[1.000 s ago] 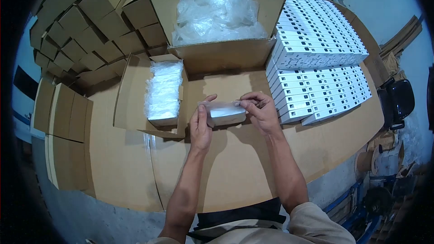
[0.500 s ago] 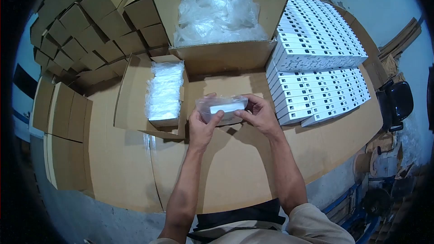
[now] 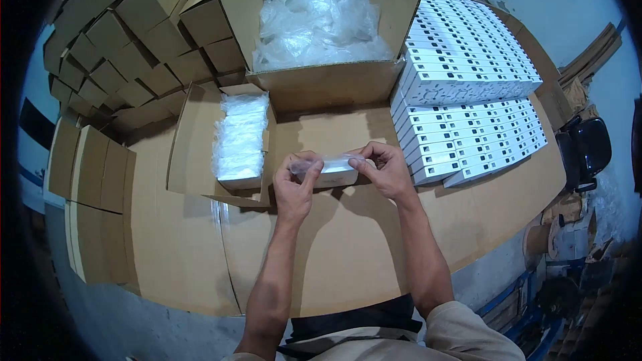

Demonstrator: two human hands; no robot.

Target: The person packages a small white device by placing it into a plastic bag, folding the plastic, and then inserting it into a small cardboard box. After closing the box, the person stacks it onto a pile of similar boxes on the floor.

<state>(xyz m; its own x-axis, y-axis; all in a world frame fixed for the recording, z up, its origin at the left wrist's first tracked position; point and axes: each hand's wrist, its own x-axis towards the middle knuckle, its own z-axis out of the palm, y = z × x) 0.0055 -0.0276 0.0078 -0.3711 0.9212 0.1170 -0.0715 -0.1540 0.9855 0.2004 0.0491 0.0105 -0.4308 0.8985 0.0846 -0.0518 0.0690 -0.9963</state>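
A small white box (image 3: 336,178) in a clear plastic bag (image 3: 329,161) is held above the cardboard-covered table, between my two hands. My left hand (image 3: 295,180) pinches the bag's left end between thumb and fingers. At the right end, my right hand (image 3: 384,168) grips the plastic with thumb and forefinger. The plastic is drawn out in a narrow band along the top of the box. To the left, an open carton (image 3: 185,154) holds a row of plastic-wrapped white boxes (image 3: 239,137).
A large carton (image 3: 334,87) behind my hands holds a heap of clear bags (image 3: 321,17). Stacked white boxes (image 3: 468,80) stand at the right. Brown cartons (image 3: 144,10) pile up at the back left, with more (image 3: 100,180) at the left edge. A black chair (image 3: 588,154) is at far right.
The white box has tipped and shows more of its front face below the plastic. The bag, spread out before, is now gathered into a narrow band between my fingers.
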